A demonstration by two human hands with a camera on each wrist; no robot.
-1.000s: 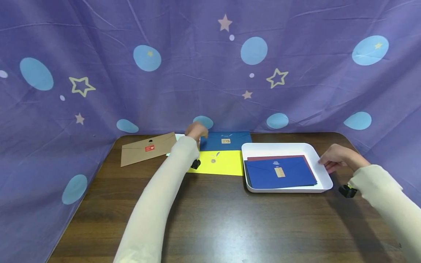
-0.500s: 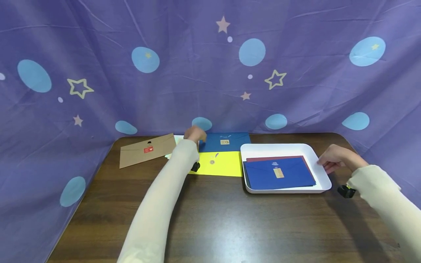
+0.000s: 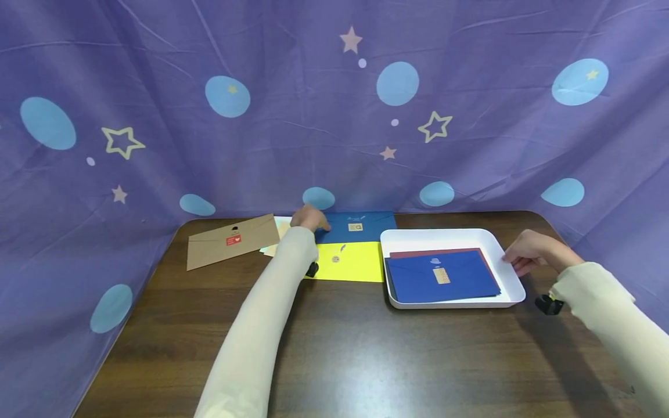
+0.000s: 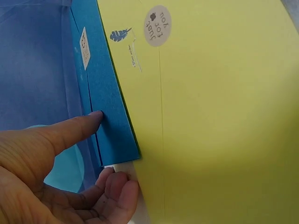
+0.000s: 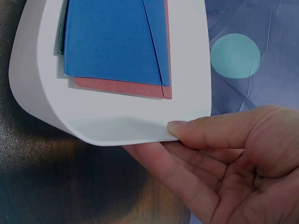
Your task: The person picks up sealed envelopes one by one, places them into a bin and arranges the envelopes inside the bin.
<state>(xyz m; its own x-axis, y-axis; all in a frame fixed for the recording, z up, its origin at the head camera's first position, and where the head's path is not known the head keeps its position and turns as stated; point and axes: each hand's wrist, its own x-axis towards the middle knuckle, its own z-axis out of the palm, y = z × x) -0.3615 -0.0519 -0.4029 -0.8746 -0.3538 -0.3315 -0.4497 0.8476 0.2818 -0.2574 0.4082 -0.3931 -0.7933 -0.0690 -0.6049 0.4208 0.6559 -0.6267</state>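
In the head view my left hand is at the left end of a dark blue envelope at the back of the table. The left wrist view shows the thumb pressed on the envelope's flap, with the other fingers curled at its short edge, their tips partly hidden. Beside it lies a yellow envelope with a round sticker. My right hand pinches the right rim of a white tray, thumb inside, fingers beneath. A blue envelope lies in the tray over a red envelope.
A brown kraft envelope lies at the back left, partly over pale envelopes. The edge of a dark envelope shows under the blue one in the tray. A purple patterned cloth hangs right behind the table.
My left forearm has swung slightly to the right, and more of the pale envelopes shows beside that hand. The right hand stays on the tray's rim. The head view has shifted a little.
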